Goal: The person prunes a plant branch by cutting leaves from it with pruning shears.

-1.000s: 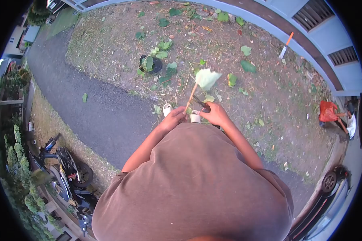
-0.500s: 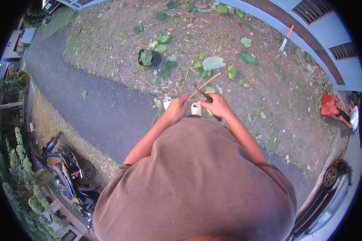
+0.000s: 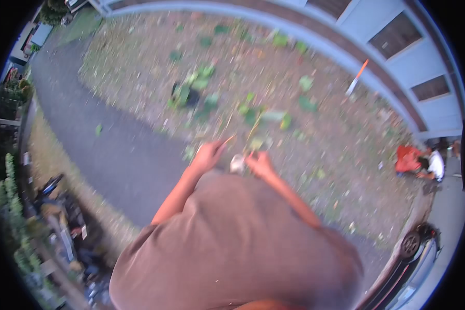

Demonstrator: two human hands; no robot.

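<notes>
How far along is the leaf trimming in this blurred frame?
Done: many green leaves lie scattered on the dirt. In hand: the left hand pinches a stem, the right hand close beside it; blur hides any tool. Left: the black pot seems to hold more greenery.

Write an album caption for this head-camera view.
Blurred look down: left hand and right hand held over leaf-strewn ground, thin stem by the left.
</notes>
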